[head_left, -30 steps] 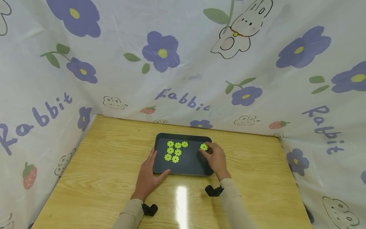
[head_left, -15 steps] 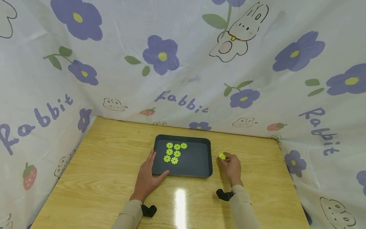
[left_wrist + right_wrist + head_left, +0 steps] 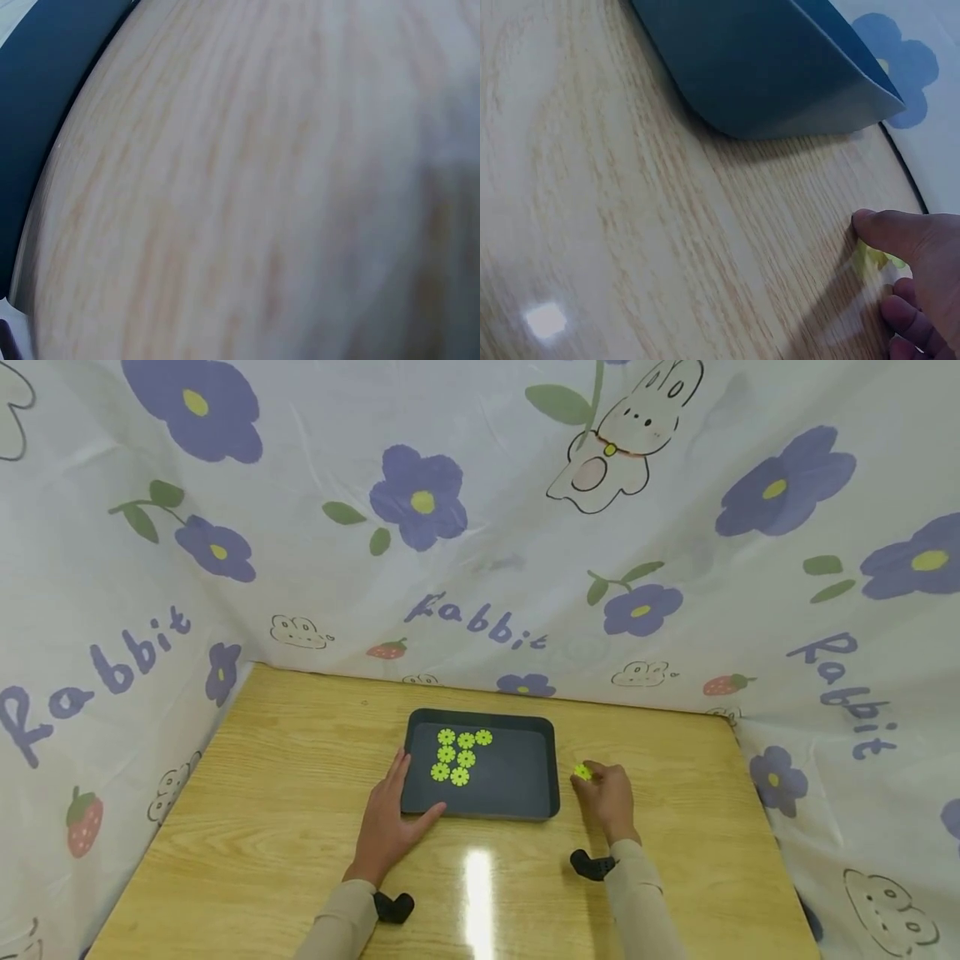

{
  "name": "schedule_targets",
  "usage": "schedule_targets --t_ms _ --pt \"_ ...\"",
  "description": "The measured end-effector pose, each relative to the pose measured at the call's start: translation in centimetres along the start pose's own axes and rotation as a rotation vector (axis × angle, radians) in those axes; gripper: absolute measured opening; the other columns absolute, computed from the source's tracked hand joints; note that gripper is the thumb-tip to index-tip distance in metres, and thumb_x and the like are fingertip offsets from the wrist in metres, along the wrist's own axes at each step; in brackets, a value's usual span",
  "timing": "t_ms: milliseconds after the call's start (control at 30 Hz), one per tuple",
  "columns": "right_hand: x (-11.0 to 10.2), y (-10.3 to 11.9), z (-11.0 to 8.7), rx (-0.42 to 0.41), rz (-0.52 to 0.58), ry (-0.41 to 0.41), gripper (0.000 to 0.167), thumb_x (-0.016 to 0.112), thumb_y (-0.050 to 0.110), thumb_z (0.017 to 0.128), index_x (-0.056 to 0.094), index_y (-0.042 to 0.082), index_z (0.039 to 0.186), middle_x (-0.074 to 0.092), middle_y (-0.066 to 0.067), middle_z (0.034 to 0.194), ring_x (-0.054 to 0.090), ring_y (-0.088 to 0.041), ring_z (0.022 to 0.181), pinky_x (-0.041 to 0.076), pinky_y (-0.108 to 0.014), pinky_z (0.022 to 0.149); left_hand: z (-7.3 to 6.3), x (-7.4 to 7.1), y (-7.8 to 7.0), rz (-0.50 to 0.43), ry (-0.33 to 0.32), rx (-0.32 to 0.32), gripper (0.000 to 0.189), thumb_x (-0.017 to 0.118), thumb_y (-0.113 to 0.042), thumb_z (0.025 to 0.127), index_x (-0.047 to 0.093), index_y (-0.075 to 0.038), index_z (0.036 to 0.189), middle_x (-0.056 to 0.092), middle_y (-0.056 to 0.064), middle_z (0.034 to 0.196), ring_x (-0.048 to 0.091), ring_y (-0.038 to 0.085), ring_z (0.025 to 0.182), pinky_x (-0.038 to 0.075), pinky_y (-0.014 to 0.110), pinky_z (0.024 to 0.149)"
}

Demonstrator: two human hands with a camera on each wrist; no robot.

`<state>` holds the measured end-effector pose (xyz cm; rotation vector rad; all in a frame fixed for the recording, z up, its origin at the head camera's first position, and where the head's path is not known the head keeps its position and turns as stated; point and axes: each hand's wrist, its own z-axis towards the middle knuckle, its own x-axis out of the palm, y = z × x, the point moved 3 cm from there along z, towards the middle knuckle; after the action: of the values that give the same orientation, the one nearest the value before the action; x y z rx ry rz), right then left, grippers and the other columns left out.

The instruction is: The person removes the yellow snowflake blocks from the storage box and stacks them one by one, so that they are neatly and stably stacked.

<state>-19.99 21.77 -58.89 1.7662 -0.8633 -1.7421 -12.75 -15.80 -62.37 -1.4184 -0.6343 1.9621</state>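
Observation:
A dark grey rectangular tray (image 3: 510, 785) lies on the table, with several yellow-green notched flower-shaped discs (image 3: 460, 776) clustered flat in its left half. The left hand (image 3: 386, 822) rests at the tray's lower left corner, fingers along its left side and thumb at the front rim. To the right of the tray, the right hand (image 3: 611, 797) pinches one more yellow-green disc (image 3: 582, 772) between thumb and fingers, low over the wood. In the right wrist view, the thumb and curled fingers partly hide that disc (image 3: 881, 259).
The wooden table (image 3: 262, 793) carries a bright light reflection in front of the tray. White cloth (image 3: 480, 568) printed with flowers and rabbits walls it in at the back and both sides. A black wrist camera (image 3: 591, 865) sits below the right hand, another (image 3: 393, 907) below the left.
The right hand has moved with its disc from over the tray's right side out to the table on the right, then stayed nearly still. The left hand has stayed at the tray.

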Motion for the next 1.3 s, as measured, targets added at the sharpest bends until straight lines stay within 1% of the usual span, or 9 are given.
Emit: schedule_targets --t_ms 167,367,567,667,767,867,967,1133,1300 --pt "0.1 0.1 0.5 0.024 0.021 -0.004 0.043 0.078 0.014 0.094 0.068 -0.005 0.132 0.067 -0.028 0.128 0.067 -0.031 0.101 0.056 -0.037 0.079 0.2 -0.3 -0.1 -0.013 0.004 -0.02 0.102 0.078 -0.056 0.087 0.029 -0.011 0.165 0.017 -0.003 0.173 0.037 0.034 0.149 0.031 0.061 0.119" --pt "0.2 0.2 0.9 0.027 0.038 -0.004 0.044 0.078 0.013 0.094 0.068 -0.005 0.132 0.069 -0.027 0.125 0.065 -0.029 0.096 0.055 -0.035 0.077 0.3 -0.3 0.1 -0.011 0.009 -0.036 0.102 0.078 -0.056 0.088 0.029 -0.011 0.165 0.017 -0.002 0.173 0.037 0.034 0.149 0.031 0.061 0.119" --pt "0.5 0.2 1.2 0.012 0.032 -0.004 0.043 0.079 0.013 0.093 0.069 -0.005 0.131 0.068 -0.028 0.127 0.065 -0.038 0.111 0.058 -0.051 0.091 0.2 -0.4 0.3 -0.017 -0.002 -0.032 0.101 0.078 -0.055 0.088 0.029 -0.011 0.165 0.018 0.0 0.173 0.038 0.036 0.148 0.031 0.062 0.119" --pt "0.5 0.3 1.2 0.011 0.026 0.011 0.045 0.08 0.01 0.091 0.068 -0.007 0.132 0.067 -0.029 0.126 0.065 -0.04 0.11 0.057 -0.054 0.092 0.1 -0.5 0.4 -0.008 -0.011 -0.015 0.101 0.079 -0.055 0.088 0.029 -0.01 0.164 0.02 0.003 0.172 0.04 0.038 0.147 0.033 0.063 0.117" --pt "0.5 0.7 1.3 -0.005 -0.024 0.041 0.055 0.081 0.009 0.09 0.061 -0.009 0.138 0.062 -0.034 0.127 0.063 -0.042 0.108 0.056 -0.056 0.092 0.0 -0.7 0.5 -0.003 -0.016 -0.004 0.101 0.079 -0.054 0.087 0.03 -0.01 0.164 0.021 0.005 0.172 0.041 0.038 0.146 0.034 0.064 0.116" --pt "0.4 1.8 1.6 -0.03 -0.078 0.059 0.062 0.079 0.013 0.093 0.054 -0.007 0.146 0.053 -0.036 0.127 0.062 -0.042 0.103 0.057 -0.055 0.087 0.0 -0.9 0.6 0.0 -0.01 -0.009 0.101 0.079 -0.054 0.087 0.03 -0.01 0.164 0.021 0.003 0.172 0.041 0.038 0.146 0.034 0.063 0.116" --pt "0.1 3.6 2.1 -0.064 -0.086 0.05 0.058 0.074 0.019 0.098 0.053 -0.002 0.148 0.048 -0.031 0.126 0.06 -0.038 0.098 0.056 -0.051 0.078 0.2 -1.1 0.7 0.0 -0.004 -0.018 0.101 0.079 -0.054 0.087 0.03 -0.01 0.164 0.02 0.001 0.172 0.041 0.038 0.146 0.034 0.062 0.117" --pt "0.3 7.3 2.6 -0.142 -0.044 0.014 0.047 0.07 0.017 0.1 0.06 -0.001 0.142 0.052 -0.028 0.126 0.058 -0.034 0.094 0.053 -0.047 0.071 0.3 -0.9 0.4 -0.004 -0.002 -0.002 0.101 0.079 -0.055 0.087 0.032 -0.008 0.163 0.021 0.003 0.172 0.041 0.038 0.146 0.033 0.064 0.117" --pt "2.4 10.1 2.9 -0.236 -0.054 0.033 0.036 0.072 0.011 0.097 0.068 -0.001 0.131 0.06 -0.023 0.119 0.061 -0.031 0.088 0.055 -0.047 0.073 0.0 -0.3 -0.1 -0.015 0.003 0.019 0.1 0.079 -0.056 0.087 0.033 -0.007 0.163 0.022 0.005 0.172 0.041 0.039 0.145 0.034 0.065 0.116"
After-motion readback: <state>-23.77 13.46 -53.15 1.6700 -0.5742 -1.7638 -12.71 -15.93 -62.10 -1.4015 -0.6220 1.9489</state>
